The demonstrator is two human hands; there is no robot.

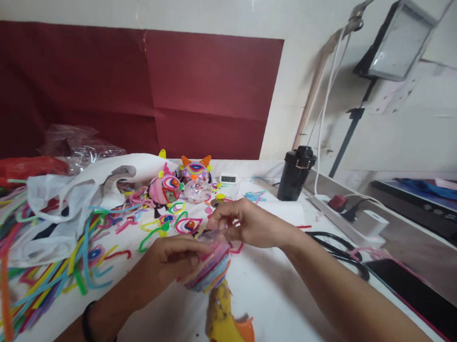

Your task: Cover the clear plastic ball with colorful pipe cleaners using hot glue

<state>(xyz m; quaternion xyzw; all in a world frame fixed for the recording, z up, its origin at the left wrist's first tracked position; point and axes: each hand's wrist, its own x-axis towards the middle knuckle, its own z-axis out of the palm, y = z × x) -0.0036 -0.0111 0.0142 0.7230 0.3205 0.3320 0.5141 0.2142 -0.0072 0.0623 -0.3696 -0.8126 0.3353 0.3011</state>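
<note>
Just above the table, my left hand (172, 263) grips a ball (209, 268) wound in stripes of fuzzy pink, red, blue and orange pipe cleaner; part of its upper side is see-through. My right hand (244, 221) is closed in a pinch at the ball's upper edge, and what lies between its fingertips is too small to make out. Below the ball lies a yellow glue gun (227, 320) with an orange trigger (245, 329). Beyond my hands are an eye-shaped pipe-cleaner piece (188, 225) and two decorated balls, one pink (165, 188), one with orange horns (196, 169).
Loose pipe cleaners (47, 278) and a white bag (48, 201) crowd the left. Further back stand a clear ball (197, 191), a small digital clock (228, 178) and a black bottle (297, 172). A power strip (349, 219), black cable (332, 244) and phone (418, 296) lie right.
</note>
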